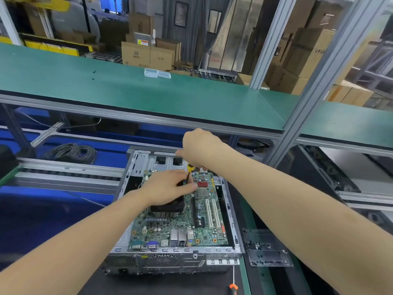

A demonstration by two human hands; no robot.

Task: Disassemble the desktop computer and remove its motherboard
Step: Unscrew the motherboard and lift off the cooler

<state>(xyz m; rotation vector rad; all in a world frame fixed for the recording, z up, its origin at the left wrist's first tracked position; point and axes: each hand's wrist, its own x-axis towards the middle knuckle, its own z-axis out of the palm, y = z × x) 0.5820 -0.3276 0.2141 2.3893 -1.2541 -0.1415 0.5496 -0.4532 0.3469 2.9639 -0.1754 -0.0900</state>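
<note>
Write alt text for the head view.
A right hand holds a yellow-handled screwdriver down on the motherboard in an open desktop case; the left hand pinches its shaft. A clear screw tray sits beside the case.

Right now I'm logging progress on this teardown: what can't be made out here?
Head view:
Tip of the screwdriver: hidden by the left hand.
Its handle: mostly covered by the right hand.
The fan: partly under the left hand.
The screws in the tray: too small to count.

Cable coil, cardboard boxes
</note>
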